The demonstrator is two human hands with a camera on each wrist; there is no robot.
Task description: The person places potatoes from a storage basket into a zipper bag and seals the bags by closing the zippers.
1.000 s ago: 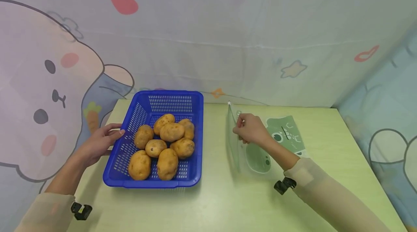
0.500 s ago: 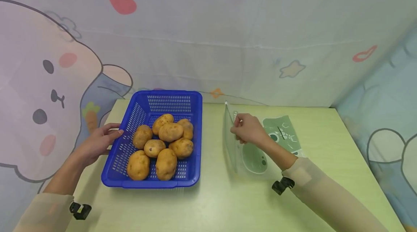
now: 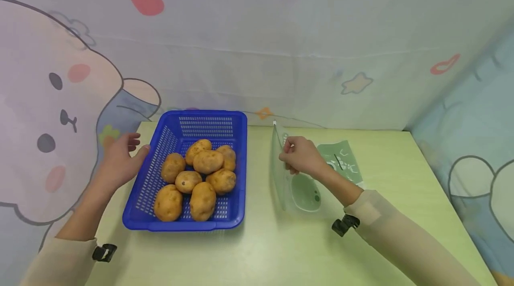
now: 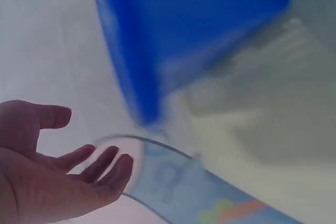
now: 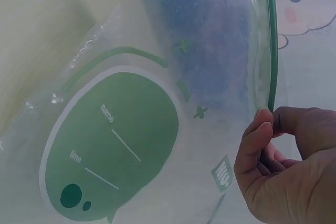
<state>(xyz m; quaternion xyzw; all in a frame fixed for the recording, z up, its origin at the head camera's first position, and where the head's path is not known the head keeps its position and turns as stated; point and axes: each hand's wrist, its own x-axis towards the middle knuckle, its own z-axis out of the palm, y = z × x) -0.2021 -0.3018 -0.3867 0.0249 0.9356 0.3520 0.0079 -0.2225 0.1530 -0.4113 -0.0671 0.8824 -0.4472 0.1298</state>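
Note:
My right hand [image 3: 303,156] pinches the zip edge of a clear zip bag [image 5: 210,66] with green print. In the right wrist view the bag's printed side, with "name" and "time" lines, faces the camera beside the pinching fingers [image 5: 257,135]. At the left side of a blue plastic basket [image 3: 241,174], my left hand [image 3: 122,161] is raised with its fingers loosely bent and holding nothing. The left wrist view has that hand [image 4: 63,171] apart from the blurred basket [image 4: 199,14]. Several potatoes [image 3: 188,182] lie in the basket.
The pale yellow-green table [image 3: 265,250] stretches in front of the basket and bag. Behind it hangs a cloth backdrop [image 3: 241,54] with cartoon prints, which also covers the right side. The bag's far part [image 3: 341,161] lies flat to the right of my wrist.
My left hand has lifted off the basket's left rim and its fingers have risen. My right hand keeps its pinch on the bag. The whole view has shifted slightly.

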